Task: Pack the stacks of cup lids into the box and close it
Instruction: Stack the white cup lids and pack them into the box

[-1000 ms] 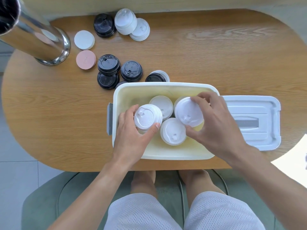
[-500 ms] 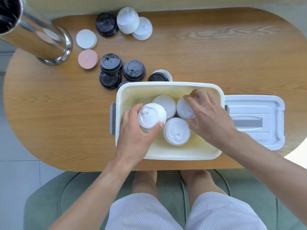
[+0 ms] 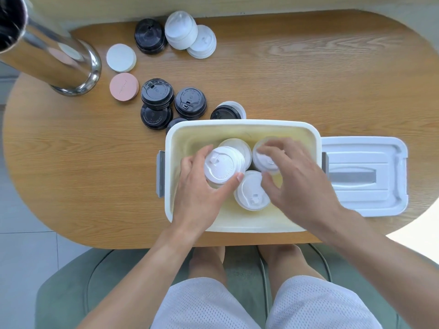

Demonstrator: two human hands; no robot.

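The open white box (image 3: 237,123) sits at the table's near edge. Inside it stand three white lid stacks: one at the back (image 3: 240,144), one at the front (image 3: 251,193), one to the right (image 3: 262,160). My left hand (image 3: 197,200) grips another white lid stack (image 3: 221,167), tilted, above the box's left part. My right hand (image 3: 299,181) is blurred over the right stack, fingers spread and loose, thumb off it. The box lid (image 3: 363,176) lies flat just right of the box.
Behind the box are several black lid stacks (image 3: 156,92) (image 3: 190,102) (image 3: 225,112). At the far edge are a black stack (image 3: 149,35) and white stacks (image 3: 180,29). A white disc (image 3: 121,57), a pink disc (image 3: 124,86) and a metal cylinder (image 3: 54,58) stand far left.
My right hand lowered its white stack into the right side of the box and loosened its fingers. My left hand kept its stack almost still.
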